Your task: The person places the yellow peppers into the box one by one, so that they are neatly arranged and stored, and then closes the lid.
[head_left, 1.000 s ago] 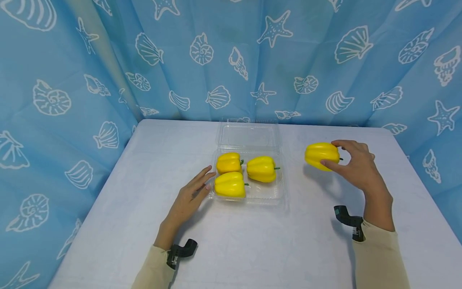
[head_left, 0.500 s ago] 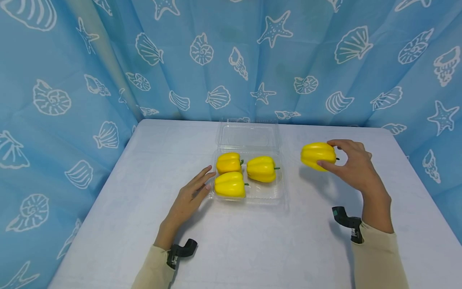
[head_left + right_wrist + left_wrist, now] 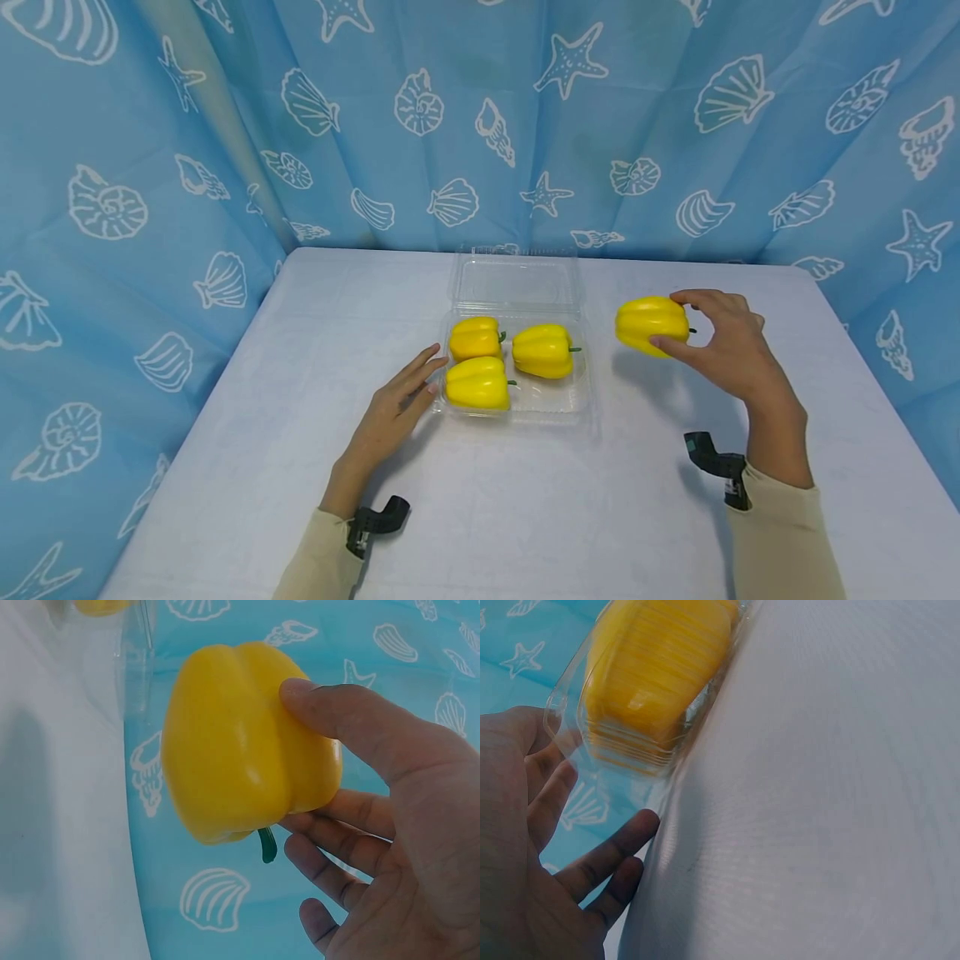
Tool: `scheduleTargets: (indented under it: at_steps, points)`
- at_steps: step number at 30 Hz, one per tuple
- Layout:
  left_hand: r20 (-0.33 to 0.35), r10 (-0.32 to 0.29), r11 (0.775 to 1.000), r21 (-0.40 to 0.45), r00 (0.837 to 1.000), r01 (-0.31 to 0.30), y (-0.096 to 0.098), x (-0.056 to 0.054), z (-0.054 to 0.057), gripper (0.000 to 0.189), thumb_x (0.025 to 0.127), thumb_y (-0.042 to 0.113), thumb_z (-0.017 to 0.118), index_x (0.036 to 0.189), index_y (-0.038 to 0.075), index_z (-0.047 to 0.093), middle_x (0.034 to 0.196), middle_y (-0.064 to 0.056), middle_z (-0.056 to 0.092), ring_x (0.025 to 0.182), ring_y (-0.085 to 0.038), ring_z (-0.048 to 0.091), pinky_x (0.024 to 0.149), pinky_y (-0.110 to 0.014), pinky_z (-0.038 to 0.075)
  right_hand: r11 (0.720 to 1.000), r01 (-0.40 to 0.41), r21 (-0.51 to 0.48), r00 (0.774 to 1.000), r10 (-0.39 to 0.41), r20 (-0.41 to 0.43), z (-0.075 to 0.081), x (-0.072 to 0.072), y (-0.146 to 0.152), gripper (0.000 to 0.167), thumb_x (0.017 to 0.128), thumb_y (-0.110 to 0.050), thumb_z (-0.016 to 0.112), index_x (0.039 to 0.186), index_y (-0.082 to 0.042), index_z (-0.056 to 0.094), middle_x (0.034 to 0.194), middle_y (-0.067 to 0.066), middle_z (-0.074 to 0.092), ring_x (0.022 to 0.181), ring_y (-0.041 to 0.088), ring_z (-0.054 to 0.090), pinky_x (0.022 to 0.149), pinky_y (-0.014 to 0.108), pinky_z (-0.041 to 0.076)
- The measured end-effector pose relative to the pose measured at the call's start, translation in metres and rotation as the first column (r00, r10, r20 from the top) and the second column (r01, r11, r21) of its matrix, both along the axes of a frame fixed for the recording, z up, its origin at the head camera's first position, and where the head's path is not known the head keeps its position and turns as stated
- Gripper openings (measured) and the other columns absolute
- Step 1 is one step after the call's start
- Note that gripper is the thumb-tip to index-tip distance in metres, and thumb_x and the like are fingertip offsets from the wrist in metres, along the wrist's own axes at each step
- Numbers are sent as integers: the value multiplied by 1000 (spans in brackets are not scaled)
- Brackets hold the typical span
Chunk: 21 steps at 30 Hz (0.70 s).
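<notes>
My right hand [image 3: 723, 346] pinches a yellow bell pepper [image 3: 651, 326] between thumb and fingers, raised over the table with its shadow below. In the right wrist view the green stem of that bell pepper [image 3: 244, 742] points down toward my palm. A clear plastic clamshell container [image 3: 551, 404] lies with its lid laid back, three more yellow bell peppers inside: one at back left [image 3: 475, 338], one at front left [image 3: 477, 384], one at right [image 3: 543, 351]. My left hand [image 3: 393, 412] rests at the container's left side, fingers loosely extended, fingertips right at its wall [image 3: 630, 754].
The container's clear lid [image 3: 517, 282] reaches toward the far edge of the white-covered table [image 3: 592, 517]. Behind and to the left hangs a blue curtain [image 3: 450, 150] with white shell and starfish prints. Black wrist-worn cameras sit on both wrists.
My right hand has carried the bell pepper slowly left, closer to the container. The left hand, the container and the peppers in it have stayed put.
</notes>
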<state>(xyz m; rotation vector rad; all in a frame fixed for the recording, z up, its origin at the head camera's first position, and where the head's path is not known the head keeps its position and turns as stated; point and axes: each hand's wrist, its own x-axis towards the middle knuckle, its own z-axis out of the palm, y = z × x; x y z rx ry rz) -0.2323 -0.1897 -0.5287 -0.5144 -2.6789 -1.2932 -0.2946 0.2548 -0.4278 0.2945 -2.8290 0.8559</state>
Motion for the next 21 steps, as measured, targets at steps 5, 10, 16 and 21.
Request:
scheduleTargets:
  at_steps: [5, 10, 16, 21]
  points:
    - [-1, -4, 1000, 6, 1000, 4, 0, 0, 0, 43, 106, 33, 50, 149, 30, 49, 160, 16, 30, 146, -13, 30, 116, -49, 30, 1000, -15, 0, 1000, 15, -13, 1, 1, -2, 65, 84, -32, 83, 135, -5, 55, 141, 25, 49, 129, 48, 31, 97, 71, 18]
    - [-5, -4, 1000, 2, 1000, 4, 0, 0, 0, 43, 106, 34, 50, 150, 29, 48, 160, 15, 30, 146, -14, 30, 116, -49, 31, 999, -32, 4, 999, 32, -37, 2, 2, -4, 64, 83, -29, 84, 134, -4, 56, 139, 25, 50, 128, 48, 32, 96, 70, 19]
    - [-9, -3, 1000, 2, 1000, 3, 0, 1, 0, 44, 106, 33, 50, 150, 27, 49, 161, 14, 30, 146, -16, 30, 116, -51, 31, 998, -61, 6, 996, 62, -57, 5, 3, -8, 64, 82, -28, 85, 134, -3, 57, 138, 26, 52, 127, 48, 34, 93, 69, 20]
    - [-9, -9, 1000, 9, 1000, 9, 0, 0, 0, 44, 106, 31, 51, 150, 27, 49, 160, 14, 30, 146, -15, 30, 116, -50, 31, 997, -75, 16, 994, 75, -75, 6, 4, -10, 63, 81, -26, 86, 133, -3, 57, 137, 26, 52, 125, 49, 35, 90, 68, 21]
